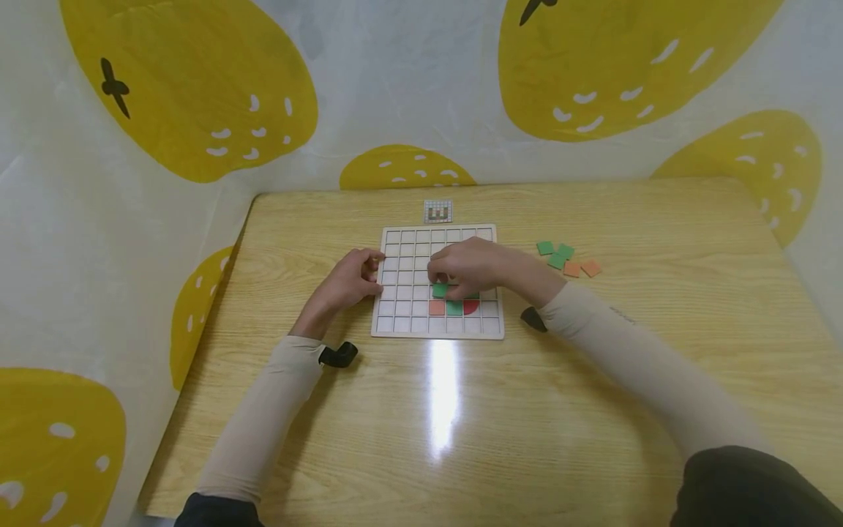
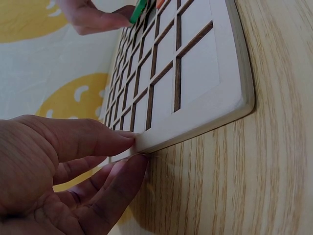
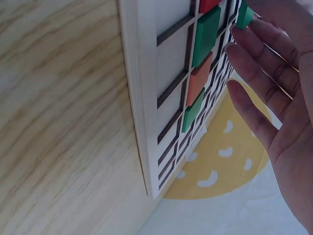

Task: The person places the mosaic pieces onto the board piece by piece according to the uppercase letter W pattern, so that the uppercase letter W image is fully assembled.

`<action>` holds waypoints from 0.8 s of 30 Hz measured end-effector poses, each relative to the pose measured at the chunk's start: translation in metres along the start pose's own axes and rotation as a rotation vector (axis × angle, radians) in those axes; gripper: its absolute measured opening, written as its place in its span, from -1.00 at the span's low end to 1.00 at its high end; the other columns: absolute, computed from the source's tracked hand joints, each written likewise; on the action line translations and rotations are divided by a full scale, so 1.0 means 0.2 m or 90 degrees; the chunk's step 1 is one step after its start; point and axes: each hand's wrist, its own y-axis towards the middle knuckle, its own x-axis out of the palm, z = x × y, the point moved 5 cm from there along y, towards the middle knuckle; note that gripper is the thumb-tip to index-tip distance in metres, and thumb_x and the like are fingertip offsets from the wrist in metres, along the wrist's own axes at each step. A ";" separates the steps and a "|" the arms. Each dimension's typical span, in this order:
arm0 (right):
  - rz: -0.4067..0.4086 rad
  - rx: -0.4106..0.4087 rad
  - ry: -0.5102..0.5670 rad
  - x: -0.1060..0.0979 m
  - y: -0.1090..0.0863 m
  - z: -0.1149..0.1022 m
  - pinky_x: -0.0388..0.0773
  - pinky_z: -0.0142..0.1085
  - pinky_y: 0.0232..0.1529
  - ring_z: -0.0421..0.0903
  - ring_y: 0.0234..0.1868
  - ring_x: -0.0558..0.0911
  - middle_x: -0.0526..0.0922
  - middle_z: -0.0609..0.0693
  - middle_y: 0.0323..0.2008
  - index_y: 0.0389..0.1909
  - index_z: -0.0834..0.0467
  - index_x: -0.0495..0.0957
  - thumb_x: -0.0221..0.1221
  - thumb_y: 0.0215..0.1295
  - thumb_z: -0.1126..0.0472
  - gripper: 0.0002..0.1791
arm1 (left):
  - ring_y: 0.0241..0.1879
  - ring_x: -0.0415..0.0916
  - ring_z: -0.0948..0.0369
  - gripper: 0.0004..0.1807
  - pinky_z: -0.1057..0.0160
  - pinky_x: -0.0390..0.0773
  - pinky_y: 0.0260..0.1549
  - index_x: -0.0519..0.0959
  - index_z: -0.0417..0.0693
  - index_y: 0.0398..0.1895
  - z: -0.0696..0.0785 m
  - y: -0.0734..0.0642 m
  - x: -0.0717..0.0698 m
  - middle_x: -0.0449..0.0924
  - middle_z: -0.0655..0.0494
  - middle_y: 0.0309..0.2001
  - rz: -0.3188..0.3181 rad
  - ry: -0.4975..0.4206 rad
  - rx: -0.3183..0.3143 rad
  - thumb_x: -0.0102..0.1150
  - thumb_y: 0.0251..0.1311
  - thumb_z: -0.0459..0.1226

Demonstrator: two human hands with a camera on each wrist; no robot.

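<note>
A pale wooden grid board (image 1: 395, 331) lies on the table. At its left edge my left hand (image 1: 349, 278) pinches the rim, thumb on top and fingertips against the side, as the left wrist view shows. My right hand (image 1: 470, 265) is over the board and pinches a green square tile (image 1: 440, 290) between thumb and fingertips; the other fingers are spread loosely in the right wrist view. Set in cells near it are an orange tile (image 1: 437, 307), a green tile (image 1: 454, 307) and a red piece with a rounded edge (image 1: 470, 307). The right hand partly hides another green tile.
Loose green tiles (image 1: 556, 260) and orange tiles (image 1: 590, 268) lie on the table to the right of the board. A small card (image 1: 437, 211) with a brown pattern on a grid is behind the board. A lemon-print cloth (image 1: 408, 110) hangs beyond the table's back edge.
</note>
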 end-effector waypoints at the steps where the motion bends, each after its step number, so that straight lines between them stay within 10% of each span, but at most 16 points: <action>1: -0.002 -0.001 -0.004 0.00 0.00 0.00 0.51 -0.24 -0.28 -0.19 -0.23 0.53 0.60 -0.16 -0.26 -0.15 -0.01 0.61 0.32 0.26 0.02 -0.79 | -0.10 0.42 0.07 -0.34 0.19 0.50 -0.20 0.39 -0.19 0.40 0.00 0.00 0.00 0.38 -0.11 0.06 0.000 -0.001 -0.001 0.32 0.21 -0.50; 24: 0.018 -0.017 -0.058 0.01 0.01 -0.03 0.60 -0.21 -0.26 -0.15 -0.19 0.57 0.59 -0.12 -0.25 -0.10 0.06 0.66 0.34 0.31 0.01 -0.74 | -0.08 0.41 0.07 -0.35 0.19 0.50 -0.22 0.39 -0.15 0.39 0.00 0.00 0.00 0.37 -0.09 0.09 0.000 -0.014 -0.025 0.31 0.22 -0.50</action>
